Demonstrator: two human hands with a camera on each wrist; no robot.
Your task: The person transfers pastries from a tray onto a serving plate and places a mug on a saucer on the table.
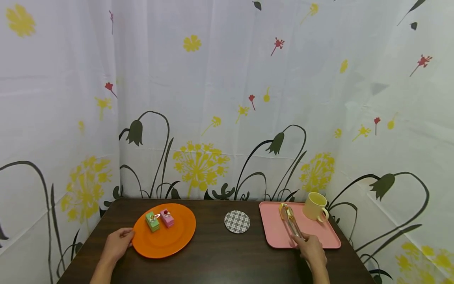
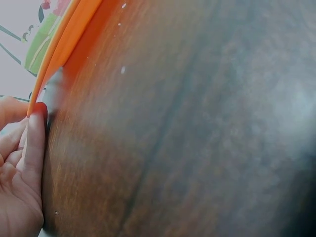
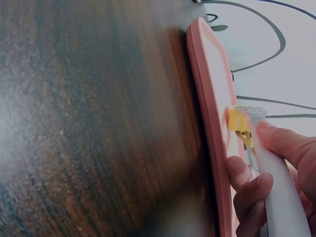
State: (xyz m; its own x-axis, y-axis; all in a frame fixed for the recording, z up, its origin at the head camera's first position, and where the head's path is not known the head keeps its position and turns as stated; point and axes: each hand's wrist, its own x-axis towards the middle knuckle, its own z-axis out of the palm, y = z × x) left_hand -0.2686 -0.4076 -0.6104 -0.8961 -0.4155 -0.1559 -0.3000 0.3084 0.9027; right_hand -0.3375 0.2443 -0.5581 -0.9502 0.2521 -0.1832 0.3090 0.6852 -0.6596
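At the left, my left hand (image 1: 117, 245) pinches the rim of an orange plate (image 1: 177, 240), thumb above and a finger beneath in the left wrist view. On the plate stand a green toy cake (image 1: 152, 223) and a pink toy cake (image 1: 166, 219). My right hand (image 1: 312, 249) holds metal tongs (image 1: 293, 225) at the near edge of a pink tray (image 1: 273, 232). At the far end of the tongs is a small yellow piece (image 3: 239, 120), probably another toy cake; whether it still touches the tray I cannot tell.
A yellow mug (image 1: 313, 207) stands at the tray's back right corner, handle to the right. Between plate and tray lies a round checked coaster (image 1: 237, 221). The dark wooden table (image 1: 220, 260) ends at a flower-printed curtain (image 1: 227, 98) behind and at the sides.
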